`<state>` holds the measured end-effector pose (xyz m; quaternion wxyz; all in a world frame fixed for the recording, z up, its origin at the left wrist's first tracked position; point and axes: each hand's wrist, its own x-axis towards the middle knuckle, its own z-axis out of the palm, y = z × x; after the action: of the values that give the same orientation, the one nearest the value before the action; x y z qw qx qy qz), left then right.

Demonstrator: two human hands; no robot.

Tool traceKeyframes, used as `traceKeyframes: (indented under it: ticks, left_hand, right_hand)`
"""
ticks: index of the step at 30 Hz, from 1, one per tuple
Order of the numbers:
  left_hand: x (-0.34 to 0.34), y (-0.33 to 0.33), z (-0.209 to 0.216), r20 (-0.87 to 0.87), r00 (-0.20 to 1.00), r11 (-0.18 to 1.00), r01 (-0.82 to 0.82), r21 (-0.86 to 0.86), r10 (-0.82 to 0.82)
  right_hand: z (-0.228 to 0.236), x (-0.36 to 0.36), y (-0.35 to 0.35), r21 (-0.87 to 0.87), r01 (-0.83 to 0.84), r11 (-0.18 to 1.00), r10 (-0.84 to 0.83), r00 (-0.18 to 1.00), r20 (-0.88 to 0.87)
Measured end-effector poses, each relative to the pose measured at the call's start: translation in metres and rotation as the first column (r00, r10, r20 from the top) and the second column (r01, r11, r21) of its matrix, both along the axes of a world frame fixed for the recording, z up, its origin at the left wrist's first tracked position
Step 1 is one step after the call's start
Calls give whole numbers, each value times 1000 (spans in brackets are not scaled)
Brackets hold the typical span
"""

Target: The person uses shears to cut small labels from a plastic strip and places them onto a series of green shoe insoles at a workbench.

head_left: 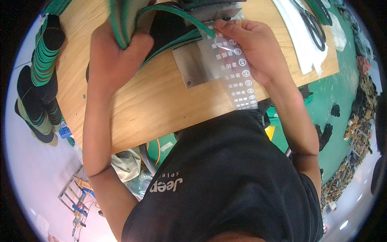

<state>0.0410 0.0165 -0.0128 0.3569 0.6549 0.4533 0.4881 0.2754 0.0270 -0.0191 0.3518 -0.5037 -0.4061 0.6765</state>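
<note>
My left hand (117, 60) is closed around a green-edged insole (121, 20) at the far left of the table, thumb along its edge. Another insole (175, 10), dark with a green rim, curves from there toward the middle. My right hand (262, 48) pinches the upper part of a clear strip with white print (238, 76), close to the tip of that curved insole. Downward, the strip hangs past the table's near edge. Beside it a flat metal plate (193, 66) juts out below a grey metal block (215, 12).
Stacks of green-edged insoles (44, 60) line the left side of the wooden table (153, 109). White sheets (292, 28) lie at the right, with a black looped item (314, 30) on them. A heap of mixed items (354, 141) lies on the green floor at far right.
</note>
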Motion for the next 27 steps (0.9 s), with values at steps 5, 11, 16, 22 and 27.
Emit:
traceKeyframes:
  ticks: [5, 11, 16, 22, 27]
  left_hand:
    - [4, 0, 5, -470, 883, 998, 36, 56, -5]
    - [4, -2, 13, -663, 742, 975, 61, 216, 101]
    - [-6, -6, 10, -514, 856, 998, -54, 28, 61]
    - [-22, 0, 5, -27, 986, 986, -161, 50, 163]
    - [-34, 2, 4, -165, 972, 985, -171, -1, 169]
  right_hand:
    - [9, 5, -14, -22, 27, 999, -28, 999, -17]
    - [1, 24, -24, 135, 175, 975, -169, 984, -56]
    - [4, 30, -22, -8, 338, 941, -333, 924, -185]
    - [10, 2, -9, -96, 0, 995, -14, 989, -149]
    - [16, -4, -12, -80, 15, 997, -18, 999, -32]
